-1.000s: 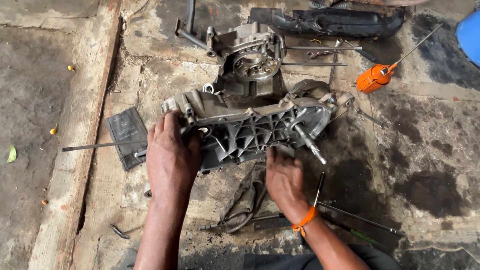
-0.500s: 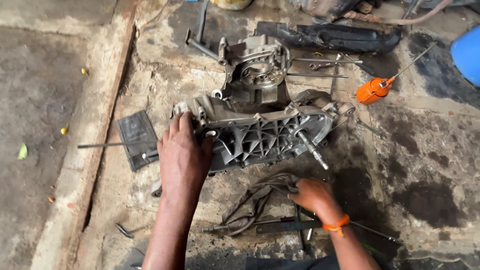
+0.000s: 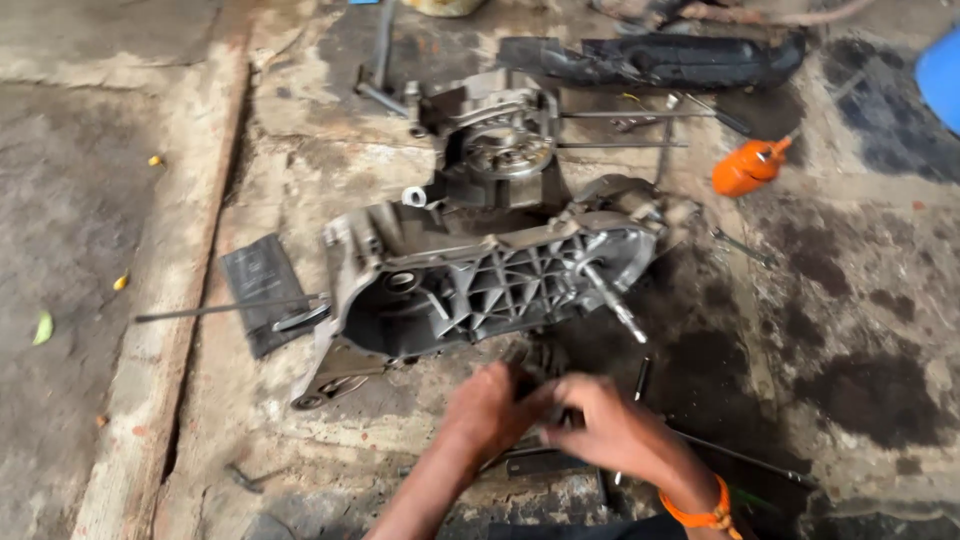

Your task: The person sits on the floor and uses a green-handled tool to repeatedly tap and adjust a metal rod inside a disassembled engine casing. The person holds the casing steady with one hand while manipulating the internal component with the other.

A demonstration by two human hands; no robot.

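Observation:
A grey cast-metal engine case [image 3: 470, 280] lies on the oily concrete floor, with a steel shaft [image 3: 608, 300] sticking out on its right side. Behind it sits a second engine part with a round rotor [image 3: 505, 150]. Both hands are together just in front of the case. My left hand [image 3: 490, 412] and my right hand [image 3: 622, 435] meet over a small dark part between them; motion blur hides what it is and how it is gripped. An orange band circles my right wrist.
An orange oil can [image 3: 745, 168] stands at the right, a long black plastic cover [image 3: 655, 58] lies at the back. A dark flat plate [image 3: 262, 290] and a thin rod [image 3: 225, 308] lie left of the case. Thin rods and tools lie by my hands.
My left hand left the top of the engine case and came down in front of it. My right hand moved in to meet it.

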